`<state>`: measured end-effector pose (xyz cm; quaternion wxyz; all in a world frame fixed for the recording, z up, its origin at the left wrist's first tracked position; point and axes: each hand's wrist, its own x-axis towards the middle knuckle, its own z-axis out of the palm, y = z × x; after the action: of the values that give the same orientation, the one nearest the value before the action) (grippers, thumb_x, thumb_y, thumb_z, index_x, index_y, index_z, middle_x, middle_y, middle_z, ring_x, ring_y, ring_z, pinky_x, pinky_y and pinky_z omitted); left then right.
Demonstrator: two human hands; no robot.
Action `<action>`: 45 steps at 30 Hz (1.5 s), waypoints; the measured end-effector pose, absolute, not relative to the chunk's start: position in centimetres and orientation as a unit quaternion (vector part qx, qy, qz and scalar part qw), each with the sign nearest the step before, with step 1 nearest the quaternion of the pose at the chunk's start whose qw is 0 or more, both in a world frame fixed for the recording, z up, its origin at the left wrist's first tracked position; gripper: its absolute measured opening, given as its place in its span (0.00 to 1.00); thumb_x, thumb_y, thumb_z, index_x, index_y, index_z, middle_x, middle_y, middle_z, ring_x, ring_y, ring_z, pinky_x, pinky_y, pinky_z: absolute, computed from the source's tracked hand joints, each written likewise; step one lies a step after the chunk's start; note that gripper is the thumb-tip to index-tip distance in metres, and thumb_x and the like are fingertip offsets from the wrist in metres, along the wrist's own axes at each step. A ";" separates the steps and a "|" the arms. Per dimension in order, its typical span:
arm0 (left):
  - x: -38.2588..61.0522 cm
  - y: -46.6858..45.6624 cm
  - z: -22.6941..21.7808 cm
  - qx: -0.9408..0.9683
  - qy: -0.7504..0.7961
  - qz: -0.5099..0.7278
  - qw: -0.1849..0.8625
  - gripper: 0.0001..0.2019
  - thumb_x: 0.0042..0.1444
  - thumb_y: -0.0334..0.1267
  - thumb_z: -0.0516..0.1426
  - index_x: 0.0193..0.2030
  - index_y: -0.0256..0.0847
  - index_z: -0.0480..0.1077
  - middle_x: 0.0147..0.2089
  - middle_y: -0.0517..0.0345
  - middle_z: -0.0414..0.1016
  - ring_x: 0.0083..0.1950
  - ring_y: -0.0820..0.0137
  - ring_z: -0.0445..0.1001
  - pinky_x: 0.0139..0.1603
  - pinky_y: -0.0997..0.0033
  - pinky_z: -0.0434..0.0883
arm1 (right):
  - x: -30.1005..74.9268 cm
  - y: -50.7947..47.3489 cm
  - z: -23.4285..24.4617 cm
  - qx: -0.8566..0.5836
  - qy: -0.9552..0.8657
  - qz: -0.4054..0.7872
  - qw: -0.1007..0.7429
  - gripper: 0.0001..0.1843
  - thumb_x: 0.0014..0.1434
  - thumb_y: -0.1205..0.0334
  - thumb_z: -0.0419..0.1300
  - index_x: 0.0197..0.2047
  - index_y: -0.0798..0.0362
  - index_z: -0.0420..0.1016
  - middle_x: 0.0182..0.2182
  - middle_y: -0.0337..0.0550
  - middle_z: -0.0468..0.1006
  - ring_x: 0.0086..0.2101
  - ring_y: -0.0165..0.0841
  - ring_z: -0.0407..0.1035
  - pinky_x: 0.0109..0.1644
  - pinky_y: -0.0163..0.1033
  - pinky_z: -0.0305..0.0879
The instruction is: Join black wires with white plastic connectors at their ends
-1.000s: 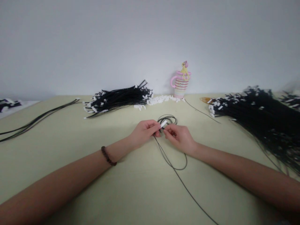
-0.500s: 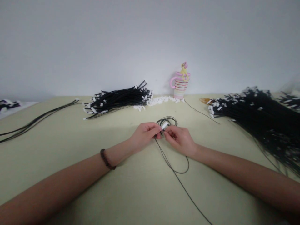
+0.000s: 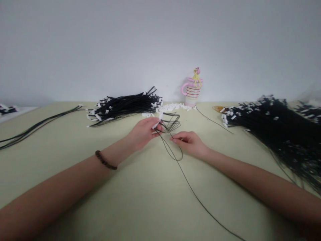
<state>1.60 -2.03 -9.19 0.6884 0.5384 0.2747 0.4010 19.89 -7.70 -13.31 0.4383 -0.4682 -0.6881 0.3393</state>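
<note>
Your left hand (image 3: 141, 134) clamped its fingers on looped black cable (image 3: 171, 126); your right hand (image 3: 190, 142) pinched it farther right.

A dark brown, narrow, rounded bracelet (image 3: 104, 162) sits on the left wrist (image 3: 119, 154), its edge bumpy like a string of small beads, perhaps wooden, though blur makes the material uncertain. The slender left forearm (image 3: 62, 189) and right forearm (image 3: 250, 178) are bare, as are both five-fingered hands (image 3: 142, 134).
</note>
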 end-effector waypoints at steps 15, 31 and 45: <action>0.7 -3.9 -7.5 0.569 0.155 0.178 0.788 0.06 0.53 0.34 0.52 0.28 0.36 0.65 0.21 0.63 0.61 0.29 0.76 0.64 0.44 0.50 0.67 | 22.6 -5.8 -12.5 -0.359 -0.482 0.593 0.536 0.09 0.41 0.67 0.62 0.30 0.57 0.71 0.29 0.42 0.76 0.30 0.30 0.71 0.34 0.34 0.67; 1.6 -2.9 -10.2 0.709 0.285 0.252 0.595 0.10 0.52 0.39 0.53 0.27 0.34 0.66 0.22 0.61 0.66 0.26 0.77 0.66 0.28 0.79 0.61 | 21.5 -8.3 -11.2 -0.361 -0.779 0.140 0.494 0.11 0.48 0.67 0.56 0.38 0.54 0.66 0.22 0.35 0.62 0.22 0.24 0.56 0.25 0.30 0.53; 1.8 -2.4 -11.7 0.594 0.264 0.310 0.694 0.09 0.49 0.39 0.55 0.28 0.34 0.67 0.22 0.63 0.64 0.25 0.79 0.64 0.44 0.66 0.67 | 18.3 -11.4 -10.8 -0.241 -0.948 -0.159 0.138 0.13 0.60 0.66 0.45 0.38 0.53 0.70 0.36 0.43 0.71 0.33 0.30 0.63 0.37 0.37 0.58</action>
<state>1.83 -2.38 -11.73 0.6937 0.5938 0.2643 0.3103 18.29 -11.43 -10.78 0.1375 -0.2410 -0.9475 -0.1587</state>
